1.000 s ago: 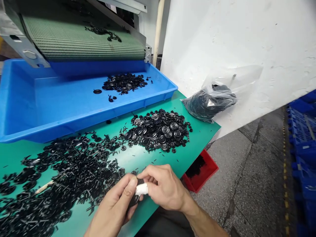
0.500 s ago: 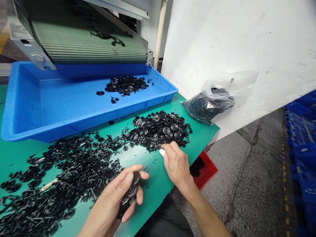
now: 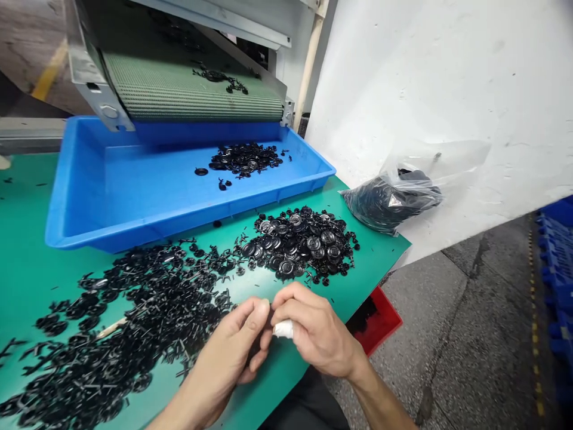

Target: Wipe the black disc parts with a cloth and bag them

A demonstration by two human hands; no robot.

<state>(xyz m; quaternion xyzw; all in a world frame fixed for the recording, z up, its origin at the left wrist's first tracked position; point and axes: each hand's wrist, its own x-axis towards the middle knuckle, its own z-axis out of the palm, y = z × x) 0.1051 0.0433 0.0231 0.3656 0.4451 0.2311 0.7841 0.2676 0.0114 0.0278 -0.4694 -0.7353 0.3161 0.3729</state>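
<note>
My left hand (image 3: 233,346) is closed around several round black plastic discs (image 3: 256,346), mostly hidden behind its fingers. Its thumb lies along the top, and the fingertips meet those of my right hand (image 3: 320,328). The right fingers are pinched together at the discs, with a white wrap (image 3: 283,329) on the thumb; whatever they grip is hidden. Just beyond both hands lies a heap of shiny black discs (image 3: 293,245) mixed with small black pieces. Left of the hands spreads a wide pile of thin black plastic scraps (image 3: 152,310).
A blue tray (image 3: 147,230) holding black parts stands behind the piles, under the end of a green conveyor belt (image 3: 179,89). A clear bag of black parts (image 3: 394,197) leans against the white panel (image 3: 430,77). Below the green table's (image 3: 31,251) right edge is a red bin (image 3: 387,319).
My right hand has left the edge of the disc heap and come back to my left hand. The fingertips now meet, covering most of the held discs. The view has shifted slightly left.
</note>
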